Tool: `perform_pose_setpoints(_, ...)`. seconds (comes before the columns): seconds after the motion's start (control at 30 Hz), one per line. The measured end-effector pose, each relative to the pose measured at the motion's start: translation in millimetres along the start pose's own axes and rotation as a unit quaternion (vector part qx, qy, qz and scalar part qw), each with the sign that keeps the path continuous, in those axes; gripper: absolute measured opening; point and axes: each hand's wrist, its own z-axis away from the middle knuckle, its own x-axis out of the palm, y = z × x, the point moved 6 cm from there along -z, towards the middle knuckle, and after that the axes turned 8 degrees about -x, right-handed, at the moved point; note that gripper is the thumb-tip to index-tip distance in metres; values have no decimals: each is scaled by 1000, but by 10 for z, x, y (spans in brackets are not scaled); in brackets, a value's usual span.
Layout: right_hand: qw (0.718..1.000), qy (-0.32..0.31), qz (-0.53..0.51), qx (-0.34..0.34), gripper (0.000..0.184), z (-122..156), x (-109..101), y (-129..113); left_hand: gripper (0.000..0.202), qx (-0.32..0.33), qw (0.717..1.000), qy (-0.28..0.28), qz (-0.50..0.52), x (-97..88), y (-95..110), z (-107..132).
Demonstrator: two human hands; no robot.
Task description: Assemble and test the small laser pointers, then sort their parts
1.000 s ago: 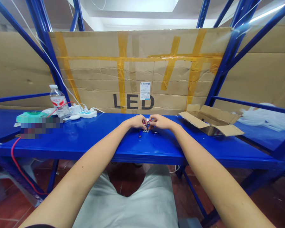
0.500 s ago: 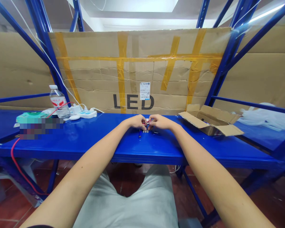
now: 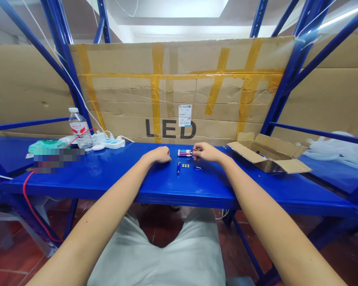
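Your right hand (image 3: 202,151) pinches the tubes (image 3: 183,153) at their right end, seemingly aligning them; left hand (image 3: 161,154) curled, contents unclear; release gently next

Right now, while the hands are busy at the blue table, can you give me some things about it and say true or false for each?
1. The right hand is by one end of the shiny tubes. True.
2. The left hand is touching the bottle. False: the left hand is well apart from the bottle.
3. The small cardboard box is shut. False: the small cardboard box is open.
4. The silvery pieces are right of the blue tube. True.
5. The bottle has a white cap. True.
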Motion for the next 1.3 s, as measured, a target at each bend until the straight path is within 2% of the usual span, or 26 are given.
perform_pose_setpoints(0.27, 1000, -18, 12, 21, 9, 3, 30, 26, 10, -3, 998, -4, 67, 23, 28, -38)
perform_pose_setpoints(0.5, 999, -26, 14, 36, 9, 17, 34, 41, 7, -55, 993, 21, 102, -28, -99, -64)
perform_pose_setpoints(0.73, 999, -27, 13, 35, 10, 14, 28, 67, 3, -27, 986, 50, 154, -88, -169, -91)
perform_pose_setpoints(0.97, 999, -34, 1, 34, 11, 10, 50, 98, 6, -36, 979, -47, 194, 0, -157, -76)
perform_pose_setpoints(1.17, 998, -36, 11, 41, 11, 36, 48, 36, 12, -32, 938, -172, 299, 131, -12, 61)
perform_pose_setpoints(1.3, 998, -39, 23, 41, 11, 39, 46, 12, 11, -35, 930, -178, 318, 169, 42, 93)
